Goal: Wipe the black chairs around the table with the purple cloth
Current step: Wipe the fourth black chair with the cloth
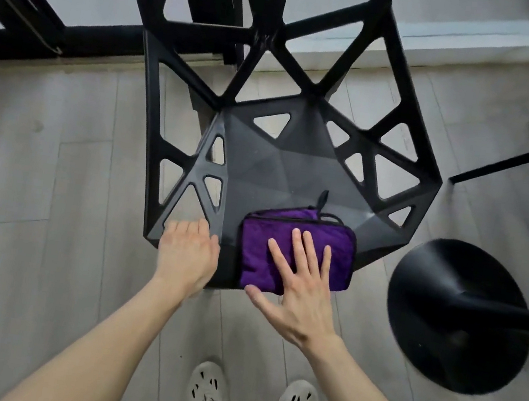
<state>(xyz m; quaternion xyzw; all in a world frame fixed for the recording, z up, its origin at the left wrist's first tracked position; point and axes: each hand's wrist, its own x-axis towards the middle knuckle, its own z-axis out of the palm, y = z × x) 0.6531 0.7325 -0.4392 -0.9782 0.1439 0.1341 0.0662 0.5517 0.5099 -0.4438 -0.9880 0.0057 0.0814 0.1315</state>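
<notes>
A black chair (282, 168) with triangular cut-outs stands in front of me, its faceted seat facing up. The folded purple cloth (259, 248) with black trim lies on the seat's front part. My right hand (298, 285) presses flat on the cloth with its fingers spread and straight. My left hand (186, 255) rests on the seat's front left corner, with the fingers bent over the edge.
A round black table base (445, 319) with its pole stands close to the right of the chair. Thin black chair legs (520, 150) cross the upper right. A black frame (26, 13) runs along the upper left. Light wood floor (31, 198) and my shoes (211, 396) are below.
</notes>
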